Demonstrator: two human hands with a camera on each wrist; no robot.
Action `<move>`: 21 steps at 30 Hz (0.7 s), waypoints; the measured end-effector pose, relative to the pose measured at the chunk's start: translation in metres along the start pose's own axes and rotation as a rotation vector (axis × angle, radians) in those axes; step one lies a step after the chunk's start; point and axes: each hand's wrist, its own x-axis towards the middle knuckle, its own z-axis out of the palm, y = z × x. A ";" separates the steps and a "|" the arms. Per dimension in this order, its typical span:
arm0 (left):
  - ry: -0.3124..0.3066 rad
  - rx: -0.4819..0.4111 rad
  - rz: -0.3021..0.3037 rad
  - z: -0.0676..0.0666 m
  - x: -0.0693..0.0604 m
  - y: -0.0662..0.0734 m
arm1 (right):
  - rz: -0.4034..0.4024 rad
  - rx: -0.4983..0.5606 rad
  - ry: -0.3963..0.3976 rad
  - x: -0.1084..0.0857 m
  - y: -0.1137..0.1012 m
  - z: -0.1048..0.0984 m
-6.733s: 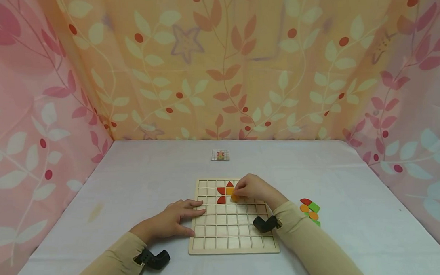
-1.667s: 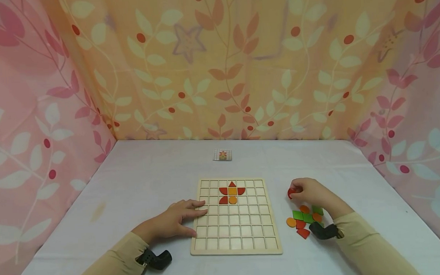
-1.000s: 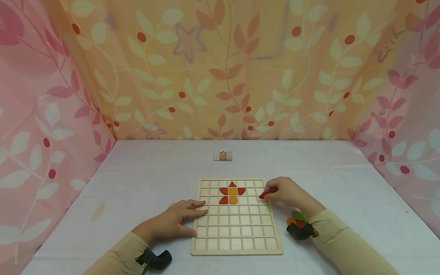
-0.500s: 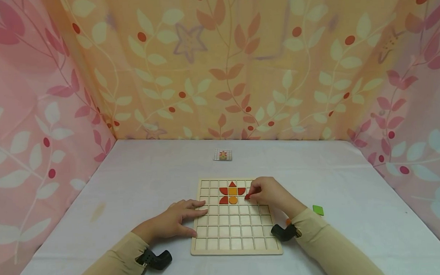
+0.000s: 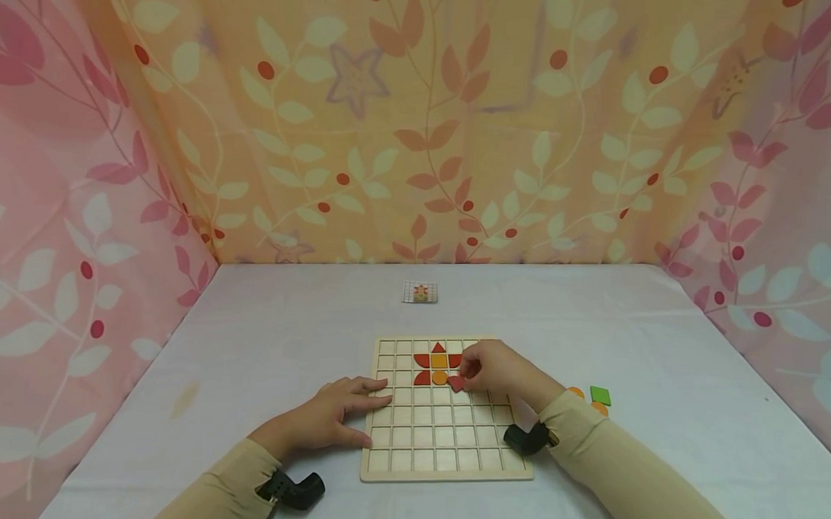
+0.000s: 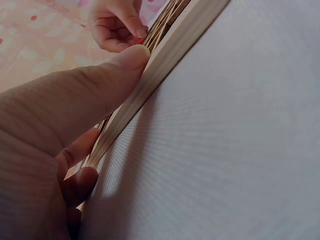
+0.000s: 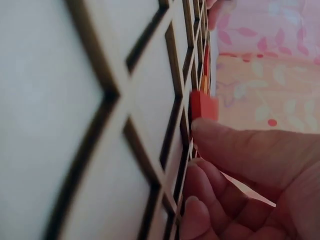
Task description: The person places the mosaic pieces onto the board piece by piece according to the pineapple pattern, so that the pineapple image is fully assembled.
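Observation:
A wooden grid board [image 5: 422,435] lies on the table with red, yellow and orange pieces set in its upper cells. My right hand [image 5: 493,370] is over the board's upper right and pinches a red piece [image 5: 456,383] beside the orange disc [image 5: 439,378]. That red piece [image 7: 204,105] sits tilted at the thumb tip in the right wrist view; its full outline is partly hidden. My left hand [image 5: 331,414] rests with extended fingers at the board's left edge. The left thumb [image 6: 110,80] touches the wooden rim in the left wrist view.
To the right of the board lie loose pieces, a green one [image 5: 600,396] and an orange disc [image 5: 599,410] among them, partly covered by my right sleeve [image 5: 615,459]. A small patterned card [image 5: 420,292] lies farther back on the white table. Patterned curtains surround the table.
My right hand has carried the red piece from the loose pile leftward to the cell beside the orange disc. Earlier, a red piece and the orange disc joined the pattern. The left hand stays put.

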 end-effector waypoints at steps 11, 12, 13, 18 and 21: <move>-0.006 0.007 0.009 0.000 0.000 -0.001 | -0.047 0.029 -0.060 0.000 -0.006 -0.004; -0.008 0.005 0.008 0.000 0.000 -0.001 | -0.057 0.025 -0.064 0.000 -0.006 -0.003; -0.010 0.003 0.006 0.000 0.000 -0.001 | -0.061 0.026 -0.066 0.001 -0.007 -0.003; -0.009 0.006 0.001 0.000 0.000 -0.001 | -0.044 0.030 -0.070 0.002 -0.007 -0.001; -0.007 0.009 0.000 0.000 0.000 -0.002 | -0.024 0.029 -0.067 0.002 -0.005 -0.001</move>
